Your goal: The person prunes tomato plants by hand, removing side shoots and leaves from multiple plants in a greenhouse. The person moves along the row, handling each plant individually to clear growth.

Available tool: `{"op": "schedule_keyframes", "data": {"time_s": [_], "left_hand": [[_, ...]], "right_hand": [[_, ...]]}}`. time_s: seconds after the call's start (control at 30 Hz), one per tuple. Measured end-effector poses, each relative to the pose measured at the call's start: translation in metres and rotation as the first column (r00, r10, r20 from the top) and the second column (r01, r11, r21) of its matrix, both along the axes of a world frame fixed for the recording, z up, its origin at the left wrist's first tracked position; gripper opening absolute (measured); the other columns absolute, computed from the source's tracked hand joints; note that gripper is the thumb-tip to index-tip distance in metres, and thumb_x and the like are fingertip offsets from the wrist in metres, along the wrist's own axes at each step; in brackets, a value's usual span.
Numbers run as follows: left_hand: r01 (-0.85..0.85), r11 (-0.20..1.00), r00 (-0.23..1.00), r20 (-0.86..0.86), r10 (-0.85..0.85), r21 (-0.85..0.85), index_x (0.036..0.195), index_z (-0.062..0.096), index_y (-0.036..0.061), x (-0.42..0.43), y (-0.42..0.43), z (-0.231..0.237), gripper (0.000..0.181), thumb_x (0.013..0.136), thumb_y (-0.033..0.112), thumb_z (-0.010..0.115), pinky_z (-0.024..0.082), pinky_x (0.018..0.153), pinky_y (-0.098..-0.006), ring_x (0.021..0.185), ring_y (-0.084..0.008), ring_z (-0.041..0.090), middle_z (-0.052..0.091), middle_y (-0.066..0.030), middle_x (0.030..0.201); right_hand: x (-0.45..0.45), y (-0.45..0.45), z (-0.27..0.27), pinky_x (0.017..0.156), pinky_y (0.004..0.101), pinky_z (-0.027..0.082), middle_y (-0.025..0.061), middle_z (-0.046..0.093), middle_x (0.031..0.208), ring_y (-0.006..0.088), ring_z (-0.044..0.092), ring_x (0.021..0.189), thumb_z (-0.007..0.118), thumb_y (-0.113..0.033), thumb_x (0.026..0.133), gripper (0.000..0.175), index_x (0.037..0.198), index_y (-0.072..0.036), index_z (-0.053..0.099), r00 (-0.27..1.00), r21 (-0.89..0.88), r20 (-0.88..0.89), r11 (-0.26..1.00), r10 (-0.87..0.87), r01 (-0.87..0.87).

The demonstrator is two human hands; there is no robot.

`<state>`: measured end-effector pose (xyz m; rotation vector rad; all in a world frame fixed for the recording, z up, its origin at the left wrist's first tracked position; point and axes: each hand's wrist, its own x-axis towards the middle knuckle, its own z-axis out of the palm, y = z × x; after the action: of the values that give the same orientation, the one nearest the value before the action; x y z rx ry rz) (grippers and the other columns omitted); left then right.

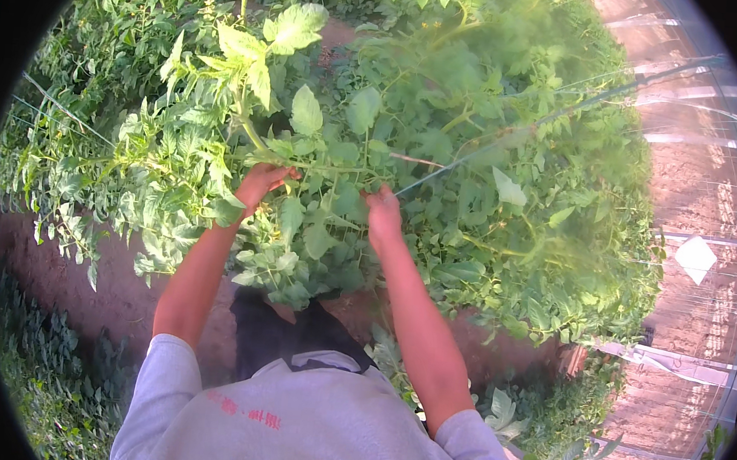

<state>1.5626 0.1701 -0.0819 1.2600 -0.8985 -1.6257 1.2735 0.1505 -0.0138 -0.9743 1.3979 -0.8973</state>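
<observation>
In front of me stands a leafy tomato plant (316, 239), with a thick pale main stem (250, 129) rising to a bright sunlit top (246, 51). A side stem (328, 167) runs almost level between my hands. My left hand (264, 183) is by the base of that stem, its fingers bent and pointing right just below it. My right hand (384, 215) is at the stem's other end, thumb and fingertips close together among the leaves. Foliage and the small size of the fingertips hide what either hand pinches.
A taut support line (470, 157) slants up to the right from near my right hand. More tomato foliage (533, 254) surrounds it. Bare soil (109, 276) lies below the row. The greenhouse wall (691, 201) curves along the right, with a pale diamond-shaped patch (696, 259).
</observation>
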Motion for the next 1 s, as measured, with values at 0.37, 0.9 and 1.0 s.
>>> {"op": "schedule_keyframes", "data": {"time_s": [0.37, 0.9, 1.0], "left_hand": [[0.01, 0.915, 1.0, 0.027, 0.001, -0.403, 0.129, 0.063, 0.0005, -0.019, 0.068, 0.018, 0.041, 0.098, 0.028, 0.057, 0.05, 0.097, -0.0335, 0.11, -0.019, 0.062, 0.064, -0.0081, 0.12], [0.066, 0.98, 0.989, -0.117, -0.089, -0.186, 0.138, 0.061, 0.0041, -0.119, 0.13, 0.06, 0.05, 0.098, 0.033, 0.061, 0.04, 0.114, -0.0399, 0.129, -0.0257, 0.055, 0.06, -0.0104, 0.137], [0.081, 0.979, 0.992, -0.081, -0.097, -0.185, 0.141, 0.058, 0.0039, -0.136, 0.138, 0.059, 0.048, 0.103, 0.032, 0.054, 0.039, 0.114, -0.0395, 0.135, -0.0259, 0.05, 0.055, -0.0108, 0.144]], "right_hand": [[0.012, -0.048, 0.114, 0.092, 0.0303, 0.048, 0.0083, 0.072, 0.114, 0.0182, 0.065, 0.103, 0.05, 0.005, 0.092, 0.039, 0.127, 0.001, 0.066, 0.95, -0.332, -0.047, 0.892, 0.31, -0.307], [-0.008, -0.07, 0.213, 0.074, 0.037, 0.055, 0.0123, 0.072, 0.102, 0.0195, 0.071, 0.084, 0.065, -0.008, 0.091, 0.026, 0.115, 0.001, 0.071, 0.349, 0.128, -0.551, 0.49, 0.758, -0.862], [-0.01, -0.057, 0.215, 0.08, 0.0385, 0.056, 0.017, 0.072, 0.106, 0.0262, 0.071, 0.089, 0.071, -0.02, 0.089, 0.032, 0.114, -0.001, 0.071, 0.12, 0.294, -0.627, 0.377, 0.769, -0.878]]}}
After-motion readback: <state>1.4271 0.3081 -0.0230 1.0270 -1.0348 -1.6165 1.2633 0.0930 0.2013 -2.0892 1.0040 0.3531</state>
